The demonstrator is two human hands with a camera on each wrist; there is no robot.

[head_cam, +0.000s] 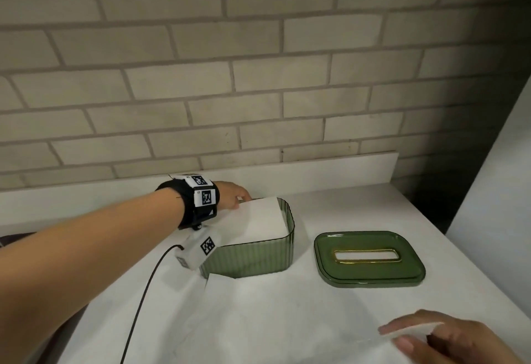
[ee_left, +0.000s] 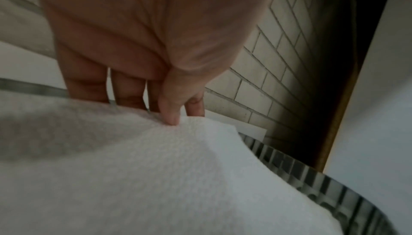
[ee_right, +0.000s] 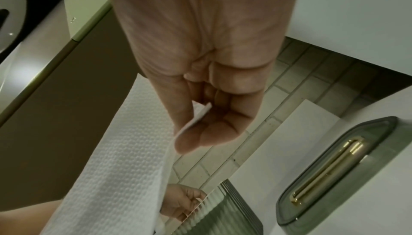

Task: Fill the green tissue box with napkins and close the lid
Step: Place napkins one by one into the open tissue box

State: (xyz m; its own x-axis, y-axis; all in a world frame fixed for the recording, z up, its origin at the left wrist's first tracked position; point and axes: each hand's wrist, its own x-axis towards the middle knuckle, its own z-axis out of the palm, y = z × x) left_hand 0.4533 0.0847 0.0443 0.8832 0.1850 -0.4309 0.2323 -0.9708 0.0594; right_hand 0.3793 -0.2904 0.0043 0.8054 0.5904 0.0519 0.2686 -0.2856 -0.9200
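The green tissue box (head_cam: 253,254) stands open on the white counter (head_cam: 344,208), about centre of the head view, ribbed walls upright. A white napkin (head_cam: 258,220) lies slanted in it, its far edge raised at the box's 11 o'clock corner. There the left hand (head_cam: 232,194) pinches that edge, thumb (ee_left: 171,113) on top and fingers behind. The napkin's near end runs out over the box's 6 o'clock rim toward the right hand (head_cam: 442,337), which pinches a corner between thumb (ee_right: 189,141) and curled fingers. The green lid (head_cam: 370,257), with its gold-rimmed slot, lies flat at the box's 3 o'clock, apart from it. A brick wall (head_cam: 258,62) stands behind the counter.
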